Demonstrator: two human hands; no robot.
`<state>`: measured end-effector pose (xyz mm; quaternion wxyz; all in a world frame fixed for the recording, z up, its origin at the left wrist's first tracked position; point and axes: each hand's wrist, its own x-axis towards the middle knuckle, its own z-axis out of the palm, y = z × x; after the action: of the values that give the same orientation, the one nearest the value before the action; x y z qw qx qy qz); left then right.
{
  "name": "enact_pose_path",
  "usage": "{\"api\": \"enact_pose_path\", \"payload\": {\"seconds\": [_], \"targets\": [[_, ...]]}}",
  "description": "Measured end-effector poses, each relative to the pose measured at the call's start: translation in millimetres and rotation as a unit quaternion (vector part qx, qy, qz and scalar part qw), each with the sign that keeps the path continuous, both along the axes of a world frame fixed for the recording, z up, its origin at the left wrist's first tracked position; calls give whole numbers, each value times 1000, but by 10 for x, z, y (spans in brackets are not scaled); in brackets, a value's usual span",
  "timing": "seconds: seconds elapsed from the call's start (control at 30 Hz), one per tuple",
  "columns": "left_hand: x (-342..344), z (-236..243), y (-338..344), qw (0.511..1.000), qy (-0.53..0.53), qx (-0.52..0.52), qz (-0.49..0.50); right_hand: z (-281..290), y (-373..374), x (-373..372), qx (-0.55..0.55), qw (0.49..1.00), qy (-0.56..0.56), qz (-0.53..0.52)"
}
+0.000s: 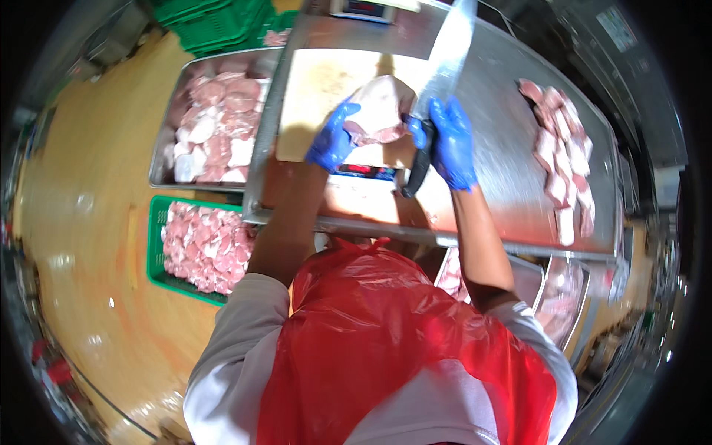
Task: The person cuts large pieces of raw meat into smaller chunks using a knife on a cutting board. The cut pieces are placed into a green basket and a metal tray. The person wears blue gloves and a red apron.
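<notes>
A chunk of raw meat [383, 104], with a pale upper side and pink flesh along its lower edge, is over the cream cutting board [311, 81]. My left hand [333, 139], in a blue glove, grips its left edge. In my right hand [449, 144], also gloved in blue, is a large knife [449, 55]. Its black handle lies between thumb and palm, some fingers stretched upward, and the broad blade points away from me. The blade is beside the meat's right side. A digital scale [366, 172] with a red display sits just below the board's near edge.
Cut meat pieces [564, 152] lie in rows on the right of the steel table [497, 141]. To the left stand a steel tray [169, 141] and a green crate [154, 241], both full of meat. Green crates [215, 22] are at the far left; another scale [362, 10] is at the back.
</notes>
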<state>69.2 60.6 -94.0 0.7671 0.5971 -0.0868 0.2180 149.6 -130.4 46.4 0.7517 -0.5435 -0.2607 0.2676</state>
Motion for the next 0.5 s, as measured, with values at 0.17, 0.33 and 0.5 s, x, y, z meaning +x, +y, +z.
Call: {"api": "enact_pose_path", "payload": {"seconds": [0.17, 0.33, 0.5], "targets": [[-699, 106, 96, 859, 68, -507, 10, -53, -469, -131, -93, 991, -39, -85], [-1185, 973, 1047, 913, -95, -274, 289, -172, -611, -141, -38, 997, -17, -72], [-1146, 408, 2773, 656, -20, -181, 733, -133, -339, -145, -71, 996, -8, -54]]}}
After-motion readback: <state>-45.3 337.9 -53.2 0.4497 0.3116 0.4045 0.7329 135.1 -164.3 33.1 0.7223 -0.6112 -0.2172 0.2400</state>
